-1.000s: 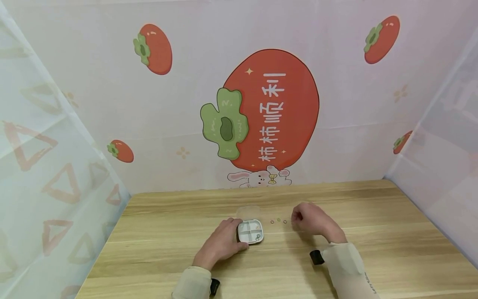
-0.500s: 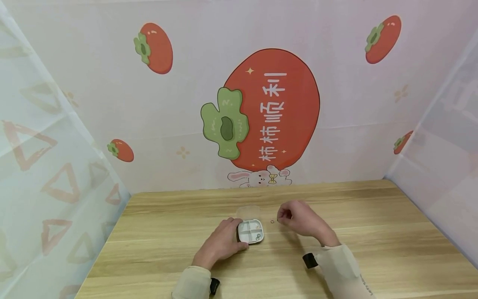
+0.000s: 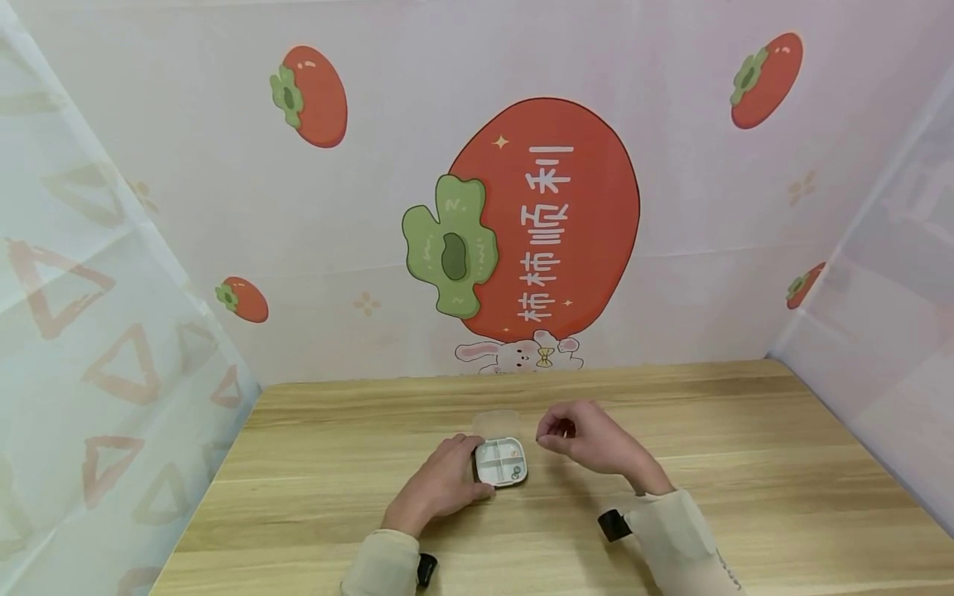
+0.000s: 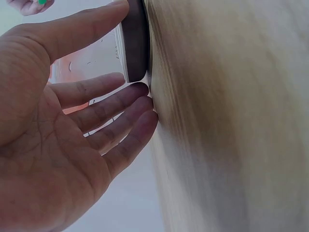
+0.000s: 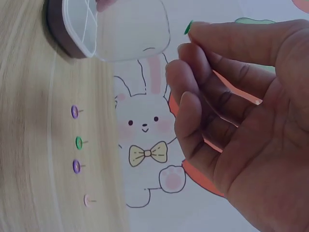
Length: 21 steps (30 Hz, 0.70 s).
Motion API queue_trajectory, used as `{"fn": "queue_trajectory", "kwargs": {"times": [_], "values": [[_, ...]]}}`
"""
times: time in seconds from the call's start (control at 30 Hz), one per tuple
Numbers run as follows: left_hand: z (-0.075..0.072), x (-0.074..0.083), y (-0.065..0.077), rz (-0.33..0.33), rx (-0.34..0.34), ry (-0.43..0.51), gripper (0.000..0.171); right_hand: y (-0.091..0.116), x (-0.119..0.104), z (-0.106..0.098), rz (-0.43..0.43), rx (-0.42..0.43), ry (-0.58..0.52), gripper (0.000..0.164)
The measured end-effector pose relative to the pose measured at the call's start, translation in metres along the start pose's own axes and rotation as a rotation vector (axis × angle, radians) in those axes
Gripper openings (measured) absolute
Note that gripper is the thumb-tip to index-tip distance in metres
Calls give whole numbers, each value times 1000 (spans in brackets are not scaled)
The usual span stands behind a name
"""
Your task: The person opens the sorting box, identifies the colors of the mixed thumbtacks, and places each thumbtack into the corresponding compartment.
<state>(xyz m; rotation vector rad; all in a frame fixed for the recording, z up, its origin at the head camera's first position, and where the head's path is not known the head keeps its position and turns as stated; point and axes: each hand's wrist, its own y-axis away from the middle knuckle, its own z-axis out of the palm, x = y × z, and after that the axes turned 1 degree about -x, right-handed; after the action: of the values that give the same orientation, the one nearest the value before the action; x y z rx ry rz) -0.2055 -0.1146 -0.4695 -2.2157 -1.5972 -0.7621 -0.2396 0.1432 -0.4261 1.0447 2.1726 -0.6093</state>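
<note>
A small pill box (image 3: 487, 455) with a white divided inside and dark outer wall lies on the table, its clear lid (image 3: 495, 425) folded back. Tiny ring-like pieces sit in its right compartments. My left hand (image 3: 438, 484) holds the box from the left, thumb at the near edge and index finger at the far one. Just right of the box, my right hand (image 3: 589, 439) pinches a green thumbtack (image 5: 188, 28) above the table. The right wrist view shows a purple tack (image 5: 75, 112), a green tack (image 5: 79, 142), another purple tack (image 5: 77, 166) and a pink tack (image 5: 87, 201).
The wooden table (image 3: 320, 447) meets a printed cloth wall (image 3: 387, 207) behind the box. Side cloths hang at left (image 3: 97, 331) and right (image 3: 894, 331). A black band (image 3: 614, 525) sits at the right wrist.
My right hand has moved left, toward the box. The small tacks visible beside it earlier in the head view are hidden there now. My left hand and the box stay in place.
</note>
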Motion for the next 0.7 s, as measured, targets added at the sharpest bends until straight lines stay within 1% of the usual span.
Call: {"fn": "queue_trajectory", "kwargs": {"times": [0.17,0.27,0.43,0.57,0.7], "values": [[0,-1,0,5,0,7,70,-2,-2,3,-29,-12,-54,10],[0,-1,0,5,-1,9,70,-3,-3,7,-48,-14,-66,6],[0,-1,1,4,-4,6,69,-7,-3,17,-83,-17,-78,4],[-1,-1,1,14,-1,0,68,-10,-4,27,-66,-28,-69,4],[-1,-2,1,29,5,-7,67,-15,-9,39,-54,-14,-20,7]]}}
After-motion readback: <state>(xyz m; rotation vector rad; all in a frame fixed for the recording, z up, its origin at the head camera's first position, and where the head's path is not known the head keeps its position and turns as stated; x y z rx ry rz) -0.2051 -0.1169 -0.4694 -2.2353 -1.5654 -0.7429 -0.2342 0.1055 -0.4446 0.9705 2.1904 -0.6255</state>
